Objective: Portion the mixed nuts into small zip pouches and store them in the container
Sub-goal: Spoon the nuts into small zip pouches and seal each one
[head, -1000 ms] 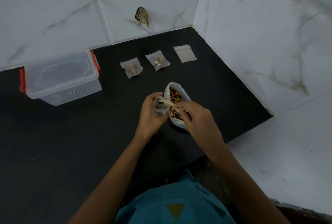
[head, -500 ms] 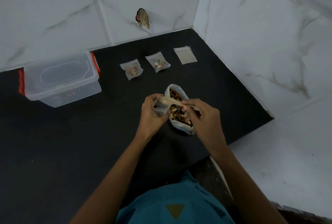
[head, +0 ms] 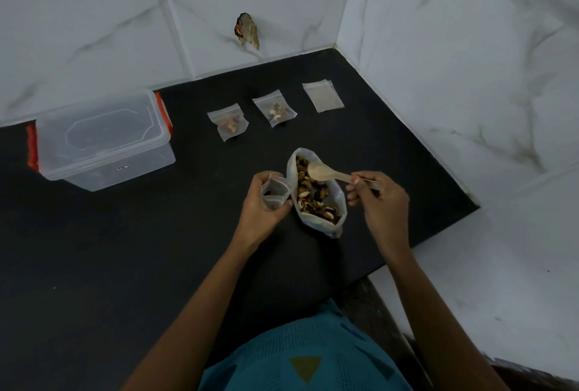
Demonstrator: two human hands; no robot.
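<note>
Black stone counter (head: 125,249) fills the middle of the frame, set into a corner of white marbled wall tiles (head: 454,61). Just right of centre lies an open clear bag (head: 339,202) with its mouth spread wide, and the mixed nuts (head: 313,199) are heaped inside it. The left hand (head: 263,205) sits just left of the bag, its fingers curled round a small zip pouch (head: 275,191) held mouth-up beside the bag's rim. The right hand (head: 382,202) pinches the handle of a wooden spoon (head: 329,171) between thumb and fingertips. The spoon's bowl hangs over the upper end of the bag and looks bare.

Toward the upper centre, two filled pouches lie flat on the counter, well apart from the bag: one on the left (head: 228,121), one to its right (head: 275,108). Further right lies a flat, unfilled pouch (head: 322,96). At the left of the frame stands the clear container (head: 103,140) with red clips, its lid on.
</note>
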